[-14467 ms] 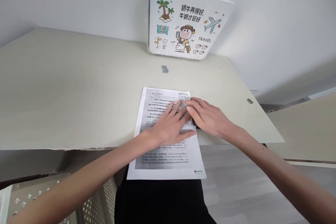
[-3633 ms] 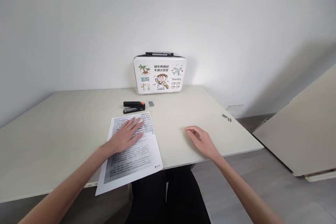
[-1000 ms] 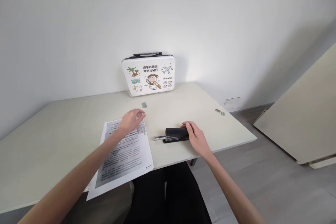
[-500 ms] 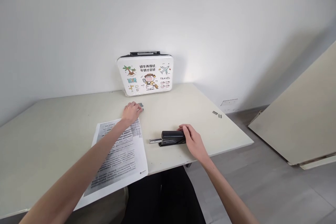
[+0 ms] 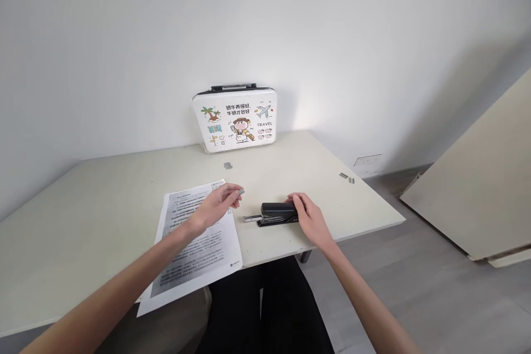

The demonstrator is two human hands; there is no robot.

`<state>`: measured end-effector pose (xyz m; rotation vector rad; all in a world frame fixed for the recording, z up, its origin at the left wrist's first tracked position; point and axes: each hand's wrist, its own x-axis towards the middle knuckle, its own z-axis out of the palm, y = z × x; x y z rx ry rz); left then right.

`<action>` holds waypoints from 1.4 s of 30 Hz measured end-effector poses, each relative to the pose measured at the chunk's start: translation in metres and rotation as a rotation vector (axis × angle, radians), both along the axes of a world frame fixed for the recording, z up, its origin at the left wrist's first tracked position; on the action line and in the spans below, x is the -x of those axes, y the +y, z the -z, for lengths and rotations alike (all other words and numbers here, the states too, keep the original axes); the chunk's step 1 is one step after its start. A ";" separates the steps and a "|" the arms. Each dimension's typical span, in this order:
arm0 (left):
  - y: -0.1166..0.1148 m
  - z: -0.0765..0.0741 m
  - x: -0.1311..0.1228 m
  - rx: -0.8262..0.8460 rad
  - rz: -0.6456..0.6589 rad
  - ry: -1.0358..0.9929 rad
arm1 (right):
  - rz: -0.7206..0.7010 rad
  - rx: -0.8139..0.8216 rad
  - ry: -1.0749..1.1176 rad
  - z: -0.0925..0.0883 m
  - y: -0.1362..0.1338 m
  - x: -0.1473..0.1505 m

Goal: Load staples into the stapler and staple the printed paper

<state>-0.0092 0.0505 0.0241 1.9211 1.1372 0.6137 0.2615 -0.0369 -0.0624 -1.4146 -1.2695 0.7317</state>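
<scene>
My left hand [image 5: 219, 202] pinches a short strip of staples [image 5: 241, 191] between thumb and fingers, just above the printed sheet [image 5: 199, 265]. To its right, my right hand [image 5: 309, 215] is closed around the rear end of a black stapler [image 5: 279, 211] lying on the table. The stapler's metal staple tray [image 5: 251, 218] sticks out of its front, pointing left toward the paper. Whether any staples lie in the tray is too small to tell. Behind my left hand, more staple strips [image 5: 228, 165] rest in a small pile on the tabletop.
A white case [image 5: 236, 121] with cartoon prints and a black handle stands against the wall at the back of the table [image 5: 116, 199]. Two staple pieces [image 5: 344, 175] lie by the right edge. A tilted pale panel [image 5: 477, 177] stands at the far right.
My left hand has lifted a staple strip from the pile and come nearer, toward the stapler's tray. My right hand keeps its hold on the stapler. The view has shifted slightly.
</scene>
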 end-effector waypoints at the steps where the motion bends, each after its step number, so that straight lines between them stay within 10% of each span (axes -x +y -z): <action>1: -0.006 0.000 0.000 0.025 -0.009 0.022 | 0.003 -0.001 -0.004 0.000 0.000 0.000; 14: -0.036 0.039 -0.009 -0.317 0.048 0.118 | 0.002 0.019 -0.007 -0.004 -0.002 0.000; 30: -0.036 0.044 -0.001 -0.357 0.080 0.157 | -0.017 0.012 -0.021 -0.008 -0.005 0.000; 42: -0.027 0.043 0.009 -0.204 0.392 0.022 | -0.375 0.030 -0.109 -0.018 -0.010 -0.007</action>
